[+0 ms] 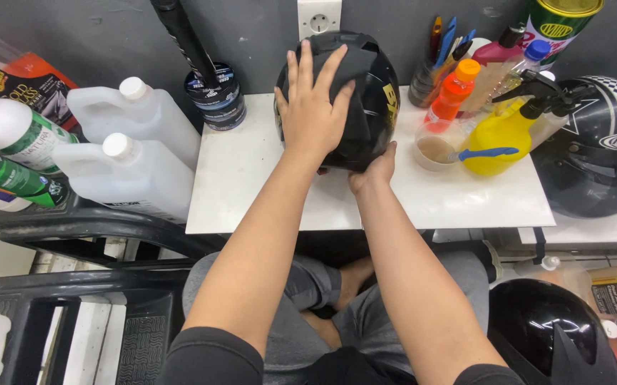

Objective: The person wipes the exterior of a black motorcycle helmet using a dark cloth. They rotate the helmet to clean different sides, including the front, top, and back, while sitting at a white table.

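Holding the black helmet (351,93) on the white table (237,185), we spread our left hand (312,107) flat on its top, while our right hand (372,171) grasps its near lower rim. A yellow spray bottle (497,139) stands just right; white jugs (126,142) stand left.

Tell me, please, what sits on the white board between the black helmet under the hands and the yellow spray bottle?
In the head view, a small clear cup of brownish liquid sits between the black helmet and the yellow spray bottle.
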